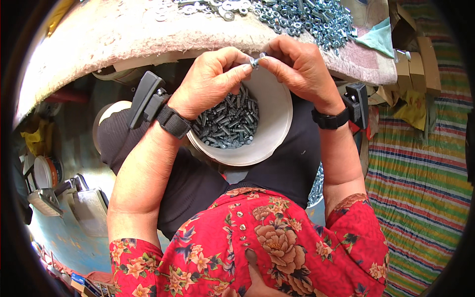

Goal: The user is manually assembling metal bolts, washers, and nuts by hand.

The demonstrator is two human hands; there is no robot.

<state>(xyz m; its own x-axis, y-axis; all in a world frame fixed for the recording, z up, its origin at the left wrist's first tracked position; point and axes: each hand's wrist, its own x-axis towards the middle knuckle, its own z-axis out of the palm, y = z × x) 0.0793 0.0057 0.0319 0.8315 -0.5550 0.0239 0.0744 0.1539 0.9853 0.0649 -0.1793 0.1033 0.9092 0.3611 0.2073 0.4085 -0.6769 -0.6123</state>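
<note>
Fastener [256, 62] is up at my fingertips, over the far rim of the bucket [278, 131], just short of the table edge. Long axis looks to run slantwise: lower left end at the left hand [212, 74], upper right end at the right hand [299, 63]. Can't tell which end is the head; fingers cover too much.

Looks: small, shiny, silvery with a bluish tint, bright highlight on it. Thread and exact shape too small for me to read.

Left: thumb and index pinched at the fastener's left end, hand reaching in from lower left, knuckles up. Right: thumb and index pinched at the other end, index arched above the thumb, wrist bent inward. Both forearms angle up from the lower edge, strapped at the wrists, hands meeting over the bucket.

Bucket sits between the thighs, with dark short bolts [228, 121] heaped toward its left side. Beyond it, nuts [309, 22] are piled on the cloth-covered table [123, 52].
</note>
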